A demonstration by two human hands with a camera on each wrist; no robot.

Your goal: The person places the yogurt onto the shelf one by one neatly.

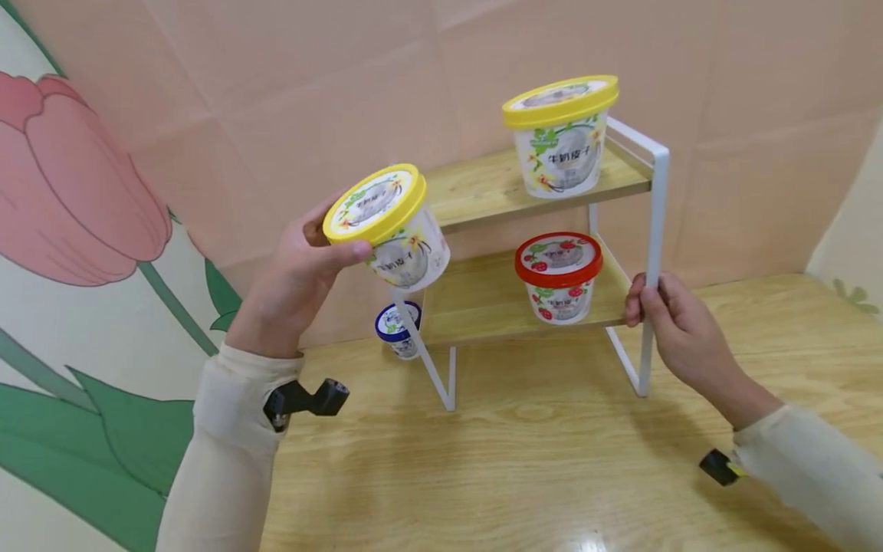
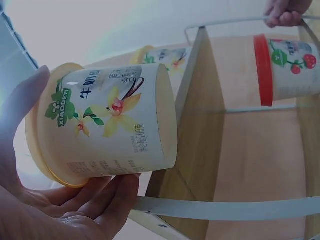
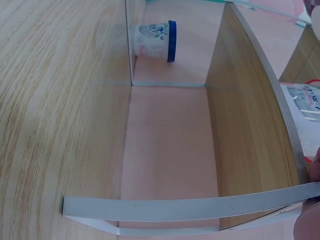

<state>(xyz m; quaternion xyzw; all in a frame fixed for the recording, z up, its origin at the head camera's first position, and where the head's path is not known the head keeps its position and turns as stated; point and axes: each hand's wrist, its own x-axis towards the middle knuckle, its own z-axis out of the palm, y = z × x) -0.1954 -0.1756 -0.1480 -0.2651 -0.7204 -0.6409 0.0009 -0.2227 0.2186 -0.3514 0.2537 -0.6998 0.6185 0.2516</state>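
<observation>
My left hand (image 1: 293, 268) holds a yellow-lidded paper cup (image 1: 407, 249) by its lid, tilted, at the left end of a two-tier shelf. Thumb and fingers lie on opposite sides of the lid in the left wrist view. My right hand (image 1: 686, 337) grips the white metal leg (image 1: 654, 253) at the shelf's right end. A second yellow-lidded cup (image 1: 567, 146) stands on the upper board (image 1: 476, 188). Below it, a red-lidded cup (image 1: 560, 295) sits on the lower board (image 1: 469, 303).
A blue-lidded cup (image 1: 400, 331) stands on the wood-grain table (image 1: 524, 460) behind the shelf's left leg (image 1: 431, 372). A pink cloth backdrop (image 1: 310, 100) hangs behind. At the left is a wall with a painted tulip (image 1: 76, 184).
</observation>
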